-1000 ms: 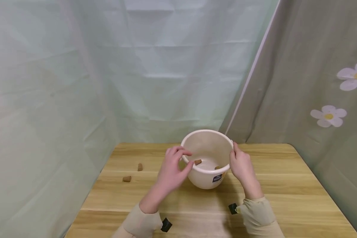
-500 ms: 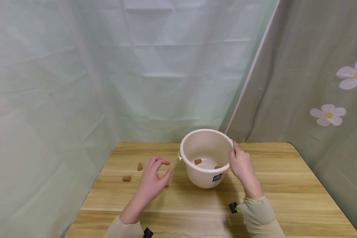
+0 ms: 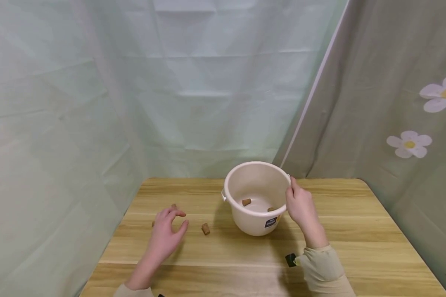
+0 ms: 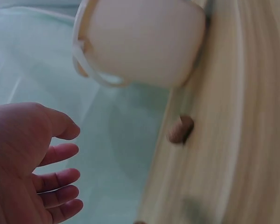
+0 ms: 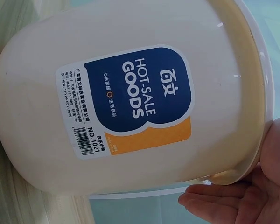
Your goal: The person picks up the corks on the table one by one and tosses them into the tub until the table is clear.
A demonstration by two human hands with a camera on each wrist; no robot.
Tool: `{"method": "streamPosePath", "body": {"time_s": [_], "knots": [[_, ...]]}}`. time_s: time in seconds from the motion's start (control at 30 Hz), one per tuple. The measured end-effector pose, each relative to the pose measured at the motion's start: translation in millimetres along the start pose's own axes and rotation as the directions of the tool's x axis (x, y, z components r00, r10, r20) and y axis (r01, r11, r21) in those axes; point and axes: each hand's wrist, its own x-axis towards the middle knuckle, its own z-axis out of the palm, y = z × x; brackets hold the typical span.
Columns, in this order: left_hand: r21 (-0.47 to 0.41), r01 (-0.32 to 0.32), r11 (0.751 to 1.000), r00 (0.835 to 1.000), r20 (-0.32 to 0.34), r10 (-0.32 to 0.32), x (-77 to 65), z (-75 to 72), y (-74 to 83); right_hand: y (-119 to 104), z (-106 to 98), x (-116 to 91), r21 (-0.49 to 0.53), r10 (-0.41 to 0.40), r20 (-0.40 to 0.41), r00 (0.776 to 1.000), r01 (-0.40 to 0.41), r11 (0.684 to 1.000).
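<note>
A cream plastic bucket [image 3: 258,225] stands on the wooden table, its mouth tipped a little toward the head camera. My right hand [image 3: 302,208] grips its rim on the right side, thumb over the edge and fingers outside beneath it. Two tapered corks lie inside: one cork [image 3: 246,202] toward the left, another cork [image 3: 271,209] by the front wall. Left of the bucket, my left hand [image 3: 163,237] hovers above the table with thumb and fingers apart, holding nothing. A cork [image 3: 205,229] lies between that hand and the bucket. Beyond the fingers, a cork [image 3: 174,206] and another cork [image 3: 153,223] are partly hidden.
The wooden table [image 3: 357,247] reaches back to pale green curtains [image 3: 215,103]. A grey curtain [image 3: 357,115] with white flowers hangs on the right. The bucket's white handle [image 4: 95,72] hangs down its left side. A printed label [image 5: 140,102] covers part of the bucket's wall.
My left hand has moved left, from the bucket's near-left rim to near the table corks, uncovering the one closest to the bucket. The right hand and the bucket have stayed in place.
</note>
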Motion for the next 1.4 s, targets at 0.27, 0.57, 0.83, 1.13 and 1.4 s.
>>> {"method": "streamPosePath", "body": {"time_s": [0.27, 0.57, 0.83, 1.13, 1.4], "knots": [[0.075, 0.018, 0.997, 1.0, -0.025, -0.016, -7.0, -10.5, -22.8, 0.7, -0.2, -1.2, -0.006, 0.002, 0.007, 1.0, -0.002, 1.0], [0.123, 0.053, 0.991, 0.999, -0.017, -0.051, -4.5, -22.3, -40.8, -0.5, -0.6, -0.3, -0.01, -0.01, -0.006, 1.0, 0.01, 1.0], [0.188, 0.07, 0.98, 0.998, -0.007, -0.07, -3.0, -29.9, -67.6, -0.8, -0.9, -0.7, -0.007, -0.002, -0.005, 1.0, 0.002, 1.0], [0.224, 0.071, 0.972, 0.997, -0.014, -0.07, -5.1, -33.2, -89.6, -0.1, 1.4, 0.1, -0.018, -0.005, -0.016, 1.0, 0.005, 1.0], [0.252, 0.108, 0.962, 0.991, 0.055, -0.126, -5.8, -35.8, -103.1, -0.4, 1.7, 0.3, -0.013, -0.004, -0.015, 1.0, 0.004, 1.0]]}}
